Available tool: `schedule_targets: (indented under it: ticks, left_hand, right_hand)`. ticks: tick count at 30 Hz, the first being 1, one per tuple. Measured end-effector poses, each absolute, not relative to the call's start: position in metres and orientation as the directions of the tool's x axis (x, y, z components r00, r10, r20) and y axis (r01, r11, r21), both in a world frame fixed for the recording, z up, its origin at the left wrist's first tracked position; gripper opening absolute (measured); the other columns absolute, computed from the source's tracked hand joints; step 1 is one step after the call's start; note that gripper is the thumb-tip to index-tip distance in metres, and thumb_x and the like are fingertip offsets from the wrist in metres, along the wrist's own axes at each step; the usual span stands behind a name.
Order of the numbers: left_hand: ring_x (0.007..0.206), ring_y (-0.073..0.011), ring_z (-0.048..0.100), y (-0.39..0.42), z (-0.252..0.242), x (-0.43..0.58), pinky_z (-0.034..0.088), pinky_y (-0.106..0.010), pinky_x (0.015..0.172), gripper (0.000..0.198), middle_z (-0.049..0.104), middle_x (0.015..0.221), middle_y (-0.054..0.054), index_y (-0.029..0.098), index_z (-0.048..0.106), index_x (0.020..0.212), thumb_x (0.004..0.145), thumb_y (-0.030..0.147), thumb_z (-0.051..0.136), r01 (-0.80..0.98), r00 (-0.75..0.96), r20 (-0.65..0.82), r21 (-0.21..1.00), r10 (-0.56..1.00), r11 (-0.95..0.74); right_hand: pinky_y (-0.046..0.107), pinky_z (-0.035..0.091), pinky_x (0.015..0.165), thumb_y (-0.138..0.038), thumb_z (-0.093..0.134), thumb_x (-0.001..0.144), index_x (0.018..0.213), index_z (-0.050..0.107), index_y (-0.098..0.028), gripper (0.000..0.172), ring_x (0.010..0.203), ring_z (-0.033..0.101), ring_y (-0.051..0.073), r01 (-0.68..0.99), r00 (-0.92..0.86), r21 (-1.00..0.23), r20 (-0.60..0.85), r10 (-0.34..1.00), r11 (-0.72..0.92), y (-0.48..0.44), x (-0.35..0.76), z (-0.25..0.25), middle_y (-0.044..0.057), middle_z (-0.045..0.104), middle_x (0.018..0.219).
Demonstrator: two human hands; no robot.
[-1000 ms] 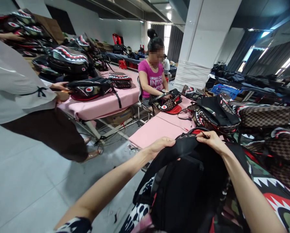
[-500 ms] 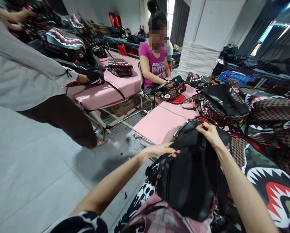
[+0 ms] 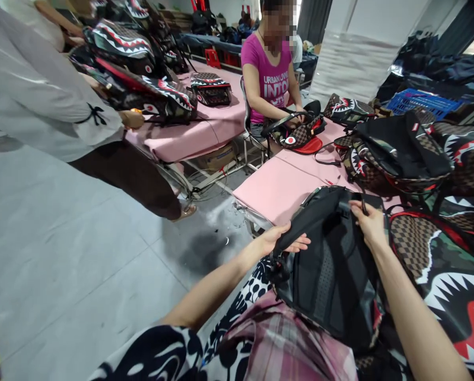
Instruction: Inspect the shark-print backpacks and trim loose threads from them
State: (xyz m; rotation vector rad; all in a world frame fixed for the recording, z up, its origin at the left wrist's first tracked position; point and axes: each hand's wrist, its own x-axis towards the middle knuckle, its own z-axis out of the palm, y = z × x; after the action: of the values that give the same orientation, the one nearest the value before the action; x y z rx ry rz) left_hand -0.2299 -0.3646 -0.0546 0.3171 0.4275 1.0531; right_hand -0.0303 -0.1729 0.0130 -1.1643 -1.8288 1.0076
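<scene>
A black backpack (image 3: 326, 280) lies on my lap with its padded back panel facing up, its top resting against the pink table edge. My left hand (image 3: 286, 241) holds one black shoulder strap (image 3: 310, 219), which runs between thumb and outstretched fingers. At the upper right of the bag, my right hand (image 3: 370, 225) is closed in a pinch on a small dark thing I cannot make out. Right beside it lies a checked and camouflage backpack (image 3: 413, 243) with a shark-mouth print.
Ahead, a seated co-worker (image 3: 271, 79) handles a bag (image 3: 300, 137) at the pink table (image 3: 274, 185). More bags (image 3: 403, 148) are piled on the right. A person in grey (image 3: 50, 100) stands at another pink table (image 3: 181, 140) on the left. Behind is a blue crate (image 3: 423, 103).
My left hand has taken the shoulder strap and lifted it off the back panel, which now shows. The view has swung left and down. The person in grey's hand has left the bag.
</scene>
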Motion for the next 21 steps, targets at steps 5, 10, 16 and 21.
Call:
schedule_targets:
  ticks: [5, 10, 16, 21]
  left_hand:
    - [0.065, -0.0124, 0.06, -0.366, -0.032, -0.234, 0.044, -0.019, 0.052, 0.045, 0.066, 0.097, -0.017, 0.003, 0.059, 0.101, 0.088, 0.043, 0.042, -0.759, 0.279, -0.376, 0.477, 0.884, 0.443]
    - [0.051, -0.0067, 0.048, -0.369, -0.012, -0.246, 0.031, -0.016, 0.039, 0.034, 0.067, 0.086, -0.013, 0.006, 0.06, 0.097, 0.083, 0.035, 0.052, -0.638, -0.157, -0.42, 0.734, 0.894, 0.233]
    - [0.088, -0.0114, 0.057, -0.361, 0.016, -0.252, 0.043, -0.02, 0.077, 0.047, 0.063, 0.104, -0.005, 0.014, 0.056, 0.11, 0.066, 0.023, 0.07, -0.085, -0.647, 0.042, 0.988, 0.762, -0.127]
    - [0.115, -0.0225, 0.048, -0.389, 0.014, -0.206, 0.035, -0.032, 0.1, 0.055, 0.053, 0.125, -0.006, 0.021, 0.051, 0.122, 0.07, 0.03, 0.067, 0.296, -0.177, 0.179, 0.947, 0.968, -0.121]
  right_hand:
    - [0.023, 0.032, 0.042, -0.048, 0.06, 0.068, 0.096, 0.065, -0.012, 0.046, 0.049, 0.045, 0.01, 0.378, -0.401, -0.924, -0.104, 0.91, 0.061, -0.242, 0.011, -0.044, 0.009, 0.067, 0.084]
    - [0.025, 0.035, 0.044, -0.049, 0.061, 0.068, 0.094, 0.064, -0.01, 0.047, 0.043, 0.04, 0.009, 0.362, -0.321, -0.932, -0.142, 0.937, -0.017, -0.271, 0.037, -0.077, 0.009, 0.067, 0.078]
    - [0.033, 0.045, 0.07, -0.047, 0.057, 0.075, 0.089, 0.068, -0.018, 0.033, 0.083, 0.061, 0.023, 0.444, -0.525, -0.866, -0.043, 0.85, 0.231, -0.29, 0.026, -0.076, 0.007, 0.069, 0.089]
    - [0.026, 0.041, 0.055, -0.048, 0.052, 0.08, 0.09, 0.064, -0.014, 0.037, 0.063, 0.057, 0.016, 0.297, -0.219, -0.933, 0.138, 0.966, 0.201, -0.293, 0.011, -0.043, 0.006, 0.065, 0.074]
